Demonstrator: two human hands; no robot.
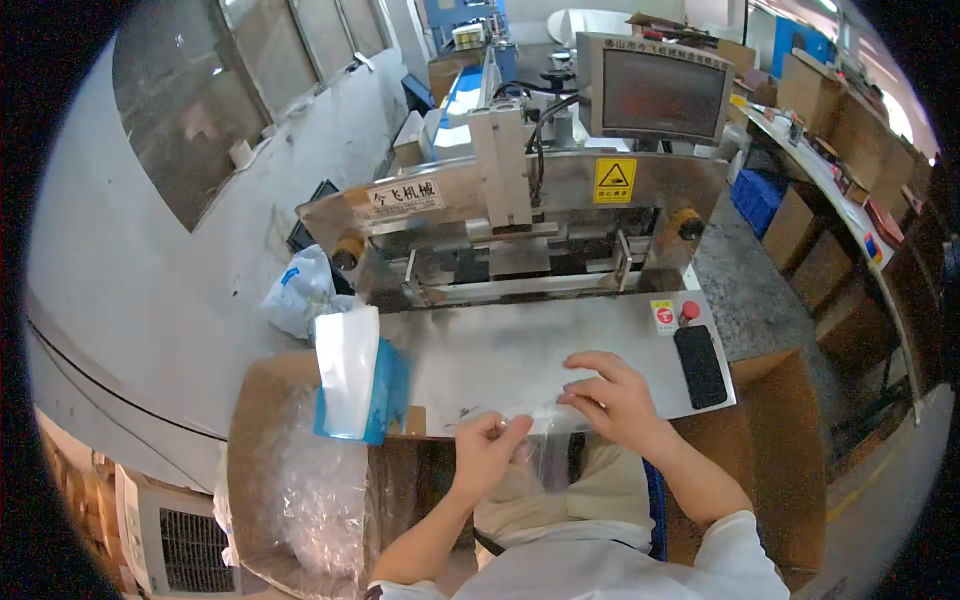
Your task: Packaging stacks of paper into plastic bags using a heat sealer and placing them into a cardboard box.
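Between my hands hangs a clear, thin plastic bag (pixel 548 462), over my lap at the front edge of the steel machine table (pixel 480 350). My left hand (pixel 488 452) is closed, thumb against curled fingers, pinching the bag's left side. At the other side my right hand (pixel 612 402) pinches the upper edge between thumb and a finger, its other fingers raised and apart. The see-through film makes its exact outline hard to make out. To the left of my hands stands a blue box (pixel 394 385) with white sheets (pixel 347 370) upright against it.
Ahead is a steel machine (pixel 530 255) with a screen (pixel 660 92). A black phone (pixel 700 367) and a red stop button (pixel 689 311) sit at the table's right. Cardboard boxes flank me; the left box (pixel 262 450) holds clear plastic. A white bag (pixel 300 290) lies by the wall.
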